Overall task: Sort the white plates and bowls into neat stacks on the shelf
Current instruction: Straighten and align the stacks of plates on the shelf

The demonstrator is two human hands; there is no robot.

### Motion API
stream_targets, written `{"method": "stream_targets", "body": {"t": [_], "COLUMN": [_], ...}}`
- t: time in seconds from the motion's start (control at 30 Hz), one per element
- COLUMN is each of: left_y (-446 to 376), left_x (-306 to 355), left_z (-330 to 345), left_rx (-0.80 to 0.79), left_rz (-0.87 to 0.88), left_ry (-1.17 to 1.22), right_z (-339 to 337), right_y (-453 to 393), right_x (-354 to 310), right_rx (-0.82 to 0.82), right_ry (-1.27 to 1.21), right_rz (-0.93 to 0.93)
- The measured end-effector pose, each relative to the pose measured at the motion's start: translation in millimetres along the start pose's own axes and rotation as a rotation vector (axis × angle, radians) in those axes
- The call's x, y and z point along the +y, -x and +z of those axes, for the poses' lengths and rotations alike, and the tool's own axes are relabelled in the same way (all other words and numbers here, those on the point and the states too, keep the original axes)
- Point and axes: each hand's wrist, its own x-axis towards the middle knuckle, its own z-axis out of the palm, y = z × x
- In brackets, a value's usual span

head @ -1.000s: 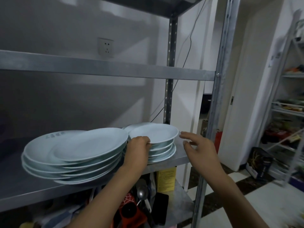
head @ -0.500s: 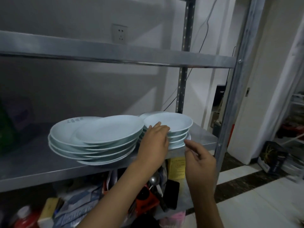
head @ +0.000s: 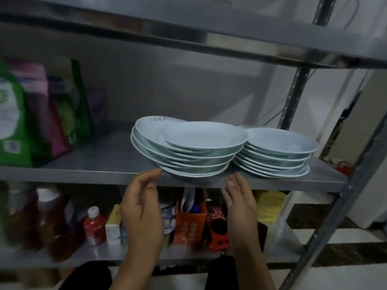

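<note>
Two uneven plate stacks (head: 188,151) sit on the shelf (head: 94,170) — bowls (head: 276,151) at 3 o'clock. Left hand (head: 142,208) and right hand (head: 243,204) hover below, fingers loosely spread — holding nothing.

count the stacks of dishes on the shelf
2. The left stack sits at mid-shelf, its plates askew; the right stack touches it, near the shelf's right end. None looks hidden.

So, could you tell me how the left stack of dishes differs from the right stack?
The left stack is wider and untidy, its dishes slid out of line, and it overhangs the shelf edge; the right stack is narrower, better aligned and sits fully on the shelf. Both are pale white dishes, and no hand touches either.
</note>
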Motion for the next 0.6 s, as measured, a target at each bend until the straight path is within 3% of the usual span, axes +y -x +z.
{"method": "stream_targets", "body": {"t": [0.13, 0.3, 0.47, 0.6], "left_y": [-22.6, -52.8, -76.3, -84.8], "left_x": [-27.6, -35.7, -44.3, -50.1], "left_z": [-12.7, -8.3, 0.5, 2.5], "left_rx": [0.014, -0.108, -0.255, -0.302], "left_rz": [-0.330, -0.539, -0.574, -0.591], "left_ry": [0.296, 0.528, 0.698, 0.704], "right_z": [18.0, 29.4, 28.5, 32.5], "right_y": [1.8, -5.1, -24.7, -29.1], "right_x": [13.9, 8.6, 1.5, -2.0], "right_rx": [-0.007, -0.066, -0.114, -0.110], "right_ry": [0.035, 0.066, 0.156, 0.235], "right_rz": [-0.011, -0.095, -0.106, -0.115]}}
